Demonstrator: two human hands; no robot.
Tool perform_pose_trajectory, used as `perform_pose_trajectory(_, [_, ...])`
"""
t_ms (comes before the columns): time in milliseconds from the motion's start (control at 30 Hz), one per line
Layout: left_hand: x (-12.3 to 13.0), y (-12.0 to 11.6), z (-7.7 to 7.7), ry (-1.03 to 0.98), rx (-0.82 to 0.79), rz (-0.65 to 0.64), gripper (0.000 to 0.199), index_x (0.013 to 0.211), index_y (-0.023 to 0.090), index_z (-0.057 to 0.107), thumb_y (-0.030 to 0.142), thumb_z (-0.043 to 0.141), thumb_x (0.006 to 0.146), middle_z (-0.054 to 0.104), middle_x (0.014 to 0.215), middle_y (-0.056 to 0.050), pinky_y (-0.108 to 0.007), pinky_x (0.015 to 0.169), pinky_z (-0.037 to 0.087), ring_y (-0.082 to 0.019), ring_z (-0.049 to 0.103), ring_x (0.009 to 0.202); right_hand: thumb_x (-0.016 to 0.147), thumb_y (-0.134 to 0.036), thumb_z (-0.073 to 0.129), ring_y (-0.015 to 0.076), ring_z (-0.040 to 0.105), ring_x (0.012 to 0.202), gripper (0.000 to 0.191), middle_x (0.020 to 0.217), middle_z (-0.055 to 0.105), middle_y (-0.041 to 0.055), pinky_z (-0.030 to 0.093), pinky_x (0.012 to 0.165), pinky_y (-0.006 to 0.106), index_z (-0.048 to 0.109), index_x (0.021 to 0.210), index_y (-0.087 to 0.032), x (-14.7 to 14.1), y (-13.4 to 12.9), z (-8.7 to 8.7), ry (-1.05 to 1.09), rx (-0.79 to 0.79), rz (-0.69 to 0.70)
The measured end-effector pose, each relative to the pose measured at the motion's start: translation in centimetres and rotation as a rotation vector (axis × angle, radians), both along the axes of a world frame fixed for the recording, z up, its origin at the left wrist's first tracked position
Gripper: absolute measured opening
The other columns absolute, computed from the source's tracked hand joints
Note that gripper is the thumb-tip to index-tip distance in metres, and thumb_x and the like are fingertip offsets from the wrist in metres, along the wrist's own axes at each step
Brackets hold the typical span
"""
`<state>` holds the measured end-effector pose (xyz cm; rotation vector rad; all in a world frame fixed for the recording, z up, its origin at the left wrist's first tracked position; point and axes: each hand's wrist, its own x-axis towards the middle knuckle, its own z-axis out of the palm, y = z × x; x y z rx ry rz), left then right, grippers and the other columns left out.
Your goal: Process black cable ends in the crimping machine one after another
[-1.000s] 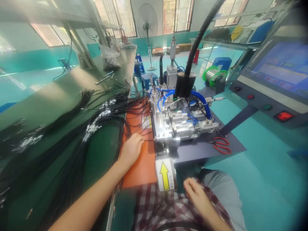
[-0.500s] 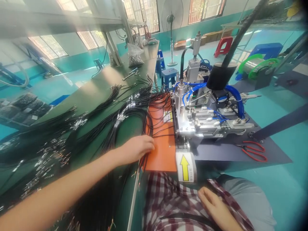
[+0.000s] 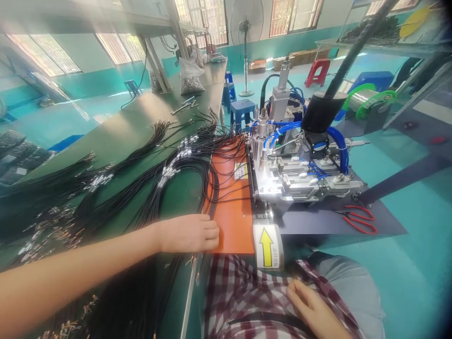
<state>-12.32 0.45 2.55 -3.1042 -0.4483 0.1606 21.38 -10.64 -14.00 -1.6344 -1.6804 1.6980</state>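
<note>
My left hand (image 3: pixel 193 234) is closed at the left edge of the orange mat (image 3: pixel 233 230), its knuckles turned up. Black cables (image 3: pixel 211 188) curve down the mat and pass beneath the fingers, which seem wrapped round them; the fingertips are hidden. My right hand (image 3: pixel 309 303) rests low on the lap, against the checked shirt, its fingers curled together and nothing visible in them. Right of the mat stands a metal machine (image 3: pixel 293 174) with blue air hoses. A few cables reach from the mat's left side to the machine's near edge.
Bundles of black cables with white tags (image 3: pixel 167 174) cover the green table (image 3: pixel 190 188). Red-handled scissors (image 3: pixel 362 219) lie on the grey machine base. A yellow arrow label (image 3: pixel 266 245) hangs at its front. Farther off are a bag of small parts (image 3: pixel 190 77) and a blue stool (image 3: pixel 242 113).
My left hand has moved slightly toward me and left, down the edge of the mat. The right hand stays on the lap. The whole view has shifted a little.
</note>
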Motion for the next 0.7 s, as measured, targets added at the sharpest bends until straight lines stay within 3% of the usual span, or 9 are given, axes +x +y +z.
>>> perform_pose_trajectory(233, [0.2, 0.6, -1.1, -0.090, -0.004, 0.065, 0.017, 0.089, 0.020, 0.059, 0.010, 0.045, 0.092, 0.061, 0.081, -0.005, -0.032, 0.072, 0.041, -0.020, 0.053, 0.076, 0.092, -0.046, 0.032, 0.0156, 0.038, 0.066, 0.032, 0.070, 0.037, -0.0027, 0.034, 0.065, 0.027, 0.038, 0.073, -0.021, 0.1, -0.2, 2.0, -0.017, -0.016, 0.056])
perform_pose_trajectory(400, [1.5, 0.7, -1.9, -0.319, -0.022, 0.262, 0.020, 0.098, 0.019, 0.055, 0.010, 0.037, 0.093, 0.063, 0.098, -0.008, -0.033, 0.083, 0.043, -0.020, 0.054, 0.091, 0.093, -0.045, 0.032, 0.0149, 0.037, 0.066, 0.032, 0.069, 0.036, -0.0034, 0.033, 0.063, 0.027, 0.038, 0.073, -0.021, 0.2, -0.4, 2.4, 0.007, -0.032, 0.048])
perform_pose_trajectory(500, [2.9, 0.4, -3.2, -0.489, -0.020, 0.387, 0.023, 0.101, 0.018, 0.052, 0.008, 0.032, 0.094, 0.062, 0.095, -0.008, -0.034, 0.085, 0.043, -0.019, 0.054, 0.093, 0.094, -0.044, 0.034, 0.0141, 0.037, 0.066, 0.032, 0.069, 0.036, -0.0037, 0.033, 0.062, 0.026, 0.039, 0.073, -0.020, 0.4, -0.3, 3.1, 0.015, -0.020, 0.010])
perform_pose_trajectory(633, [5.7, 0.3, -5.2, -0.615, -0.022, 0.418, 0.022, 0.098, 0.018, 0.055, 0.009, 0.034, 0.093, 0.065, 0.093, -0.009, -0.035, 0.081, 0.044, -0.019, 0.056, 0.089, 0.095, -0.041, 0.038, 0.0124, 0.037, 0.060, 0.030, 0.065, 0.038, -0.0049, 0.033, 0.056, 0.024, 0.044, 0.075, -0.020, 0.5, 0.8, 6.2, 0.052, -0.038, -0.029])
perform_pose_trajectory(700, [7.2, 0.4, -5.7, -0.628, -0.031, 0.405, 0.024, 0.096, 0.017, 0.057, 0.009, 0.035, 0.093, 0.066, 0.092, -0.008, -0.033, 0.078, 0.045, -0.019, 0.056, 0.087, 0.093, -0.037, 0.046, 0.0124, 0.044, 0.062, 0.019, 0.068, 0.044, -0.0042, 0.037, 0.058, 0.024, 0.049, 0.085, -0.021, -0.2, 1.8, 8.4, 0.104, 0.035, -0.090])
